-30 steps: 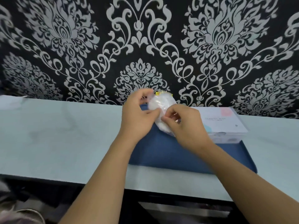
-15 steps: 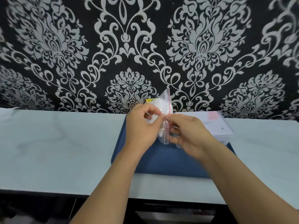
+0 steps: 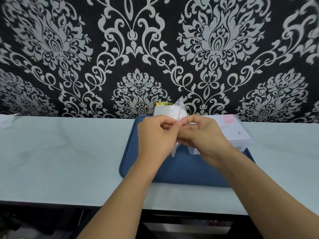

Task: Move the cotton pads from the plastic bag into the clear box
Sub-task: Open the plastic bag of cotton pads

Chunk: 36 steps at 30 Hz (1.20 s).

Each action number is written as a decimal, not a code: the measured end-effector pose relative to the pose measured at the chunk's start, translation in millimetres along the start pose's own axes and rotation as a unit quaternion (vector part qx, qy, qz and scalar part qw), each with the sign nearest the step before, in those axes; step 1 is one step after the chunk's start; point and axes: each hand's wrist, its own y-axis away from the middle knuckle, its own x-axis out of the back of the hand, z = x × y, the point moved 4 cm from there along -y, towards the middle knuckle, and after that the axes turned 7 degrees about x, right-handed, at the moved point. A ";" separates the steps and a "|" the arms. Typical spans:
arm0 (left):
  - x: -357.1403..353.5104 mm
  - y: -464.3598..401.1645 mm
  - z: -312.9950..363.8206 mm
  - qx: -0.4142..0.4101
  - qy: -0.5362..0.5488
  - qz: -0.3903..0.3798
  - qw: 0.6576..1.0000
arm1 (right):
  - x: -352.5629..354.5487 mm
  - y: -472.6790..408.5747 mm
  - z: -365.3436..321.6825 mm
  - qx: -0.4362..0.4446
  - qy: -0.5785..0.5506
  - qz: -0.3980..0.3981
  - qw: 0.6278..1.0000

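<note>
Opening step: left hand (image 3: 155, 135) & right hand (image 3: 203, 133) pinching plastic bag (image 3: 170, 110) seal; next prob. needs pulling lips apart, cotton pads (image 3: 162, 112) inside.

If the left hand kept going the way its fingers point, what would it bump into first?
The left hand points right, so it would likely meet the right hand first; both pinch the plastic bag there, fingertips nearly touching.

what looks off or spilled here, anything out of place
Nothing stands out. Both hands, left hand and right hand, pinch the plastic bag above the blue tray; the cotton pads are all inside it. The clear box sits square on the tray, lid on.
</note>
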 end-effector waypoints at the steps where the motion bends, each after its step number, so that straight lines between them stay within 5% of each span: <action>1: 0.8 -2.8 -4.1 0.017 0.022 -0.017 0.999 | -0.7 -0.1 0.3 -0.003 -0.008 -0.005 1.000; 8: 1.8 -6.1 -9.4 0.026 0.060 -0.067 0.996 | -4.7 -2.4 -0.6 -0.025 -0.047 -0.019 0.998; 16: 2.6 -3.5 0.0 -0.086 -0.042 -0.034 0.995 | 5.2 -3.3 -6.1 0.126 0.167 0.076 0.975; 22: 1.8 -0.9 3.5 -0.104 -0.126 0.040 0.986 | 1.8 -3.5 -5.0 0.134 0.222 0.119 0.959; 25: 18.2 -10.1 0.6 -0.072 -0.135 0.120 0.981 | 11.6 -5.1 -7.7 0.119 0.185 0.155 0.963; 31: 36.4 -15.0 -3.3 -0.053 -0.089 0.141 0.985 | 16.9 -1.0 -7.9 0.077 0.157 0.138 0.975; 36: 22.0 -9.8 -2.7 -0.017 -0.066 0.071 0.995 | 7.3 0.7 -8.5 0.025 -0.012 0.101 0.994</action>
